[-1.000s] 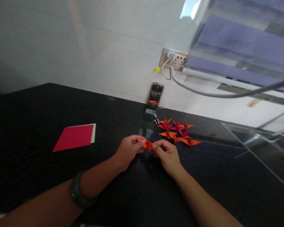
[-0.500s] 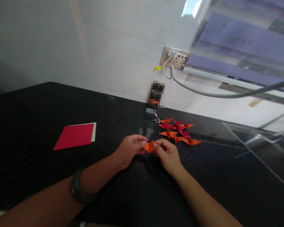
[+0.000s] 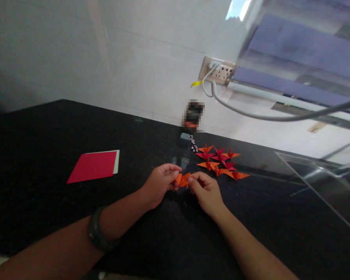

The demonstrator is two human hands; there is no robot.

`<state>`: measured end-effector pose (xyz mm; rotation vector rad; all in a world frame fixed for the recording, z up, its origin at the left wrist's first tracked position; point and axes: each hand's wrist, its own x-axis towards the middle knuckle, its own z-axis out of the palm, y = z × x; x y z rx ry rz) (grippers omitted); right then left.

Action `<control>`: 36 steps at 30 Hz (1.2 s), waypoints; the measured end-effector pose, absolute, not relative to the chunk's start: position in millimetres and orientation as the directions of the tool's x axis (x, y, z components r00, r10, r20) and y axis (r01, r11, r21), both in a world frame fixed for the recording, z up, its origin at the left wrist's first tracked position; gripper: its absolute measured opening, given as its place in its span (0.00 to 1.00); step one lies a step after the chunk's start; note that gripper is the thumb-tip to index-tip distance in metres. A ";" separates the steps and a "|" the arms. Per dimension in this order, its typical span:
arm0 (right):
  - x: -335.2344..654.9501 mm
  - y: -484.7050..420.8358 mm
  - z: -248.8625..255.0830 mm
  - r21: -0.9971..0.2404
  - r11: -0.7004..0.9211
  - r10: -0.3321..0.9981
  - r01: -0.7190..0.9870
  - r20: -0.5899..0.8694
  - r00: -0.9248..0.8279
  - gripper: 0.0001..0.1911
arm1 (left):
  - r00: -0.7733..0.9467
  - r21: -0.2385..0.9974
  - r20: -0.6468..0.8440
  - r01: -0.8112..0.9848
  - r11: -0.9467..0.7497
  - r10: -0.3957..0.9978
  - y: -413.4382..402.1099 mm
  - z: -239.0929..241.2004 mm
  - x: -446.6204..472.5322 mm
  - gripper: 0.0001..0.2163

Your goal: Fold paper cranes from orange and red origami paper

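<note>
Between my hands is a small folded orange origami paper (image 3: 184, 180), held just above the dark countertop. My left hand (image 3: 160, 182) pinches its left end between thumb and fingers. On the opposite end, the thumb and forefinger of my right hand (image 3: 206, 190) are closed. The fingertips cover both ends of the paper. Just beyond my right hand stand several finished origami cranes, orange ones (image 3: 235, 174) and red ones (image 3: 221, 156), grouped close together. A bracelet circles my left wrist.
Red paper sheets (image 3: 93, 167) lie on the left of the black countertop (image 3: 140, 144), with a pale green sheet (image 3: 116, 163) beneath. A blurred-out upright object (image 3: 193, 116) with a beaded strap leans at the wall. A sink edge (image 3: 315, 190) is right; a grey cable (image 3: 259, 116) hangs from a wall socket (image 3: 218, 70).
The orange paper has tilted slightly between my fingers, and its folds look a little more spread. Both hands keep their hold in nearly the same place.
</note>
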<state>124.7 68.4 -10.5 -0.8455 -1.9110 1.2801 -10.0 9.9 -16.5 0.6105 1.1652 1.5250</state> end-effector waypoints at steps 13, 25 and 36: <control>124.7 67.3 -9.0 -0.948 0.277 0.825 0.158 0.151 -0.545 0.10 | -0.296 0.896 -0.200 -0.441 0.052 0.934 9.3 -14.0 -8.4 0.05; 125.7 67.7 -11.0 -0.933 0.311 0.820 0.182 0.167 -0.547 0.09 | -0.254 0.911 -0.216 -0.399 0.101 0.943 8.7 -13.6 -8.5 0.06; 127.0 69.3 -13.9 -0.926 0.334 0.807 0.175 0.186 -0.560 0.09 | -0.208 0.915 -0.219 -0.383 0.126 0.953 8.5 -15.7 -8.9 0.07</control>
